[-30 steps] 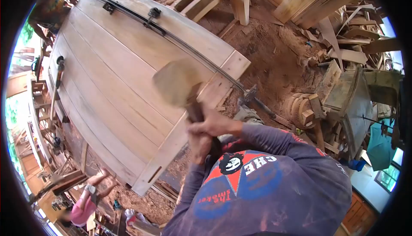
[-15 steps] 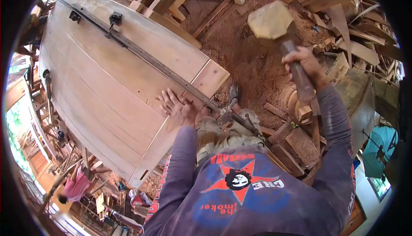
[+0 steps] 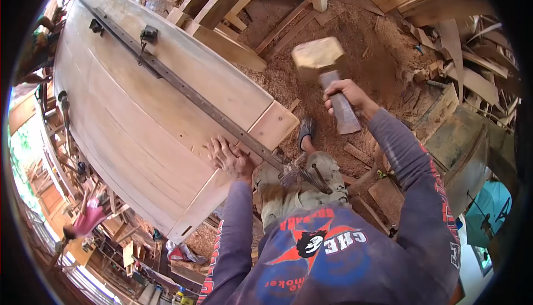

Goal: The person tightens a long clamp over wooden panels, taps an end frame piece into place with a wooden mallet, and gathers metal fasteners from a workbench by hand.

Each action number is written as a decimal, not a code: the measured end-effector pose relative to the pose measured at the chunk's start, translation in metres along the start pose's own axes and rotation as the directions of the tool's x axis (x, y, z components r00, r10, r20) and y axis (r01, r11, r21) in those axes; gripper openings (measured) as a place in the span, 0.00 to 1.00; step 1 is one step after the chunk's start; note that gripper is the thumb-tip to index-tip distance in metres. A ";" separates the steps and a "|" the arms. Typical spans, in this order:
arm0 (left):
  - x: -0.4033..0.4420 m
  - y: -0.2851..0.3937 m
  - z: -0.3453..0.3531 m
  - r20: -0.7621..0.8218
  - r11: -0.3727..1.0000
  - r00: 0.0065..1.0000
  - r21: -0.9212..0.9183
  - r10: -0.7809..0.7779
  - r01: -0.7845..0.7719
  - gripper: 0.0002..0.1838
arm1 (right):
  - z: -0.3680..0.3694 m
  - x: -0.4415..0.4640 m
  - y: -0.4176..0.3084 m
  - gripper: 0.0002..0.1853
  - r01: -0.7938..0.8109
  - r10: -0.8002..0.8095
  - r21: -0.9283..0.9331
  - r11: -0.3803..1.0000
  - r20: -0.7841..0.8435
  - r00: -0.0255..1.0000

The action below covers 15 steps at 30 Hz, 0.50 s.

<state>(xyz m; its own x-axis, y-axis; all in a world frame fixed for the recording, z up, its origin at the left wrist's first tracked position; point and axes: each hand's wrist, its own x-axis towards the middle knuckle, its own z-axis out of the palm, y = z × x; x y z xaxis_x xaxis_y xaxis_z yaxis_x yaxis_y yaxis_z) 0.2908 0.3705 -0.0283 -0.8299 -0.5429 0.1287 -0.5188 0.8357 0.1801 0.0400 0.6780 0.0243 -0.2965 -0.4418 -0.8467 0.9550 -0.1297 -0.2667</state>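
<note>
My left hand (image 3: 232,159) lies with its fingers spread on the large curved panel of pale planks (image 3: 139,116), near the joint with its end board (image 3: 191,216). Just beside it, a long dark metal bar clamp (image 3: 194,95) runs across the panel, its screw end (image 3: 302,176) by my knees. My right hand (image 3: 347,98) is wrapped round the handle of a wooden mallet (image 3: 319,54). The mallet is held up over the sawdust-strewn floor, right of the panel and apart from it, its pale head pointing away from me.
Curved wooden frames (image 3: 222,0) stand beyond the panel. Scrap wood (image 3: 477,77) is piled at the right, near a worn wooden box (image 3: 466,144). One person (image 3: 91,216) in pink is at the lower left; another person's arm (image 3: 36,77) shows at the panel's far left.
My hands have come apart; the left has moved onto the panel. The mallet, in my right hand, swung out to the right and has since come a little back left.
</note>
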 end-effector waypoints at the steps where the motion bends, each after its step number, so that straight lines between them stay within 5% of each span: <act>1: -0.007 -0.006 -0.003 -0.003 1.000 1.000 0.015 0.026 -0.026 0.27 | -0.004 0.001 0.006 0.07 0.071 -0.073 -0.019 0.997 -0.084 0.994; 4: -0.006 -0.003 -0.006 0.045 0.999 0.999 -0.039 -0.014 0.015 0.27 | 0.020 -0.009 0.015 0.08 0.035 -0.045 -0.212 0.977 -0.043 0.998; 5: -0.007 -0.006 -0.004 0.028 0.999 0.999 -0.032 -0.014 0.015 0.27 | 0.027 -0.009 0.018 0.08 0.018 0.058 -0.408 0.913 0.173 0.983; 9: -0.002 -0.004 -0.002 -0.027 1.000 1.000 0.001 0.004 -0.004 0.27 | 0.023 -0.013 -0.028 0.08 -0.057 0.165 -0.531 0.846 0.158 0.973; 12: -0.007 -0.007 -0.001 -0.029 1.000 1.000 -0.014 -0.001 0.000 0.24 | 0.009 -0.028 -0.048 0.07 0.005 -0.011 -0.267 0.964 -0.020 1.000; 15: -0.005 -0.006 -0.009 0.003 1.000 1.000 -0.028 -0.014 0.014 0.23 | -0.001 0.005 -0.059 0.07 0.309 -0.309 0.007 0.951 -0.036 0.950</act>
<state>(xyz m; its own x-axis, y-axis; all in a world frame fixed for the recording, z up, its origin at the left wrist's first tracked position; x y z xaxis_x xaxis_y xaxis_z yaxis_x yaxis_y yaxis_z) 0.2997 0.3675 -0.0208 -0.8233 -0.5541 0.1234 -0.5243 0.8255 0.2089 -0.0174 0.6840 0.0354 -0.5772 -0.3477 -0.7389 0.8164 -0.2667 -0.5122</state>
